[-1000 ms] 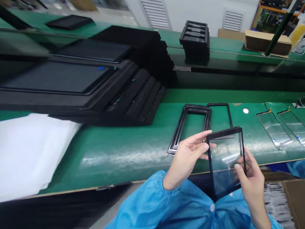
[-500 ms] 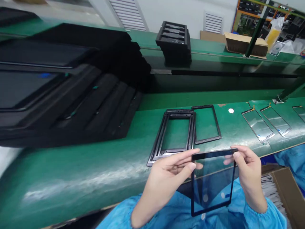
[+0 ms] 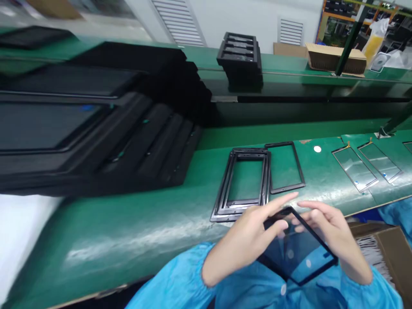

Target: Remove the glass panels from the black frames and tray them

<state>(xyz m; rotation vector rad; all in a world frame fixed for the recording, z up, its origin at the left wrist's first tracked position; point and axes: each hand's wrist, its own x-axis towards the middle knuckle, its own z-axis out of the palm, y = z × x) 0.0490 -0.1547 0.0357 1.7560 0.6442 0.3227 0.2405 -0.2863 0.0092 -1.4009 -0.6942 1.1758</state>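
Note:
A clear glass touch panel with a black border is held close to my blue-sleeved body, tilted with one corner pointing up. My left hand grips its upper left edge, thumb on the near face and fingers partly behind. On the other side, my right hand is closed around the upper right edge, with some fingertips showing through the glass. Just beyond my left hand lies a stack of black rectangular frames. One more black frame lies flat against the stack's right side.
Black foam trays are piled high at the left. Glass panels lie on the green bench at the right. Black trays and an open carton stand on the back shelf. A cardboard box sits below right.
The panel has turned from nearly upright to a diagonal tilt. My hands have come closer together around its upper corner. The whole view has shifted slightly.

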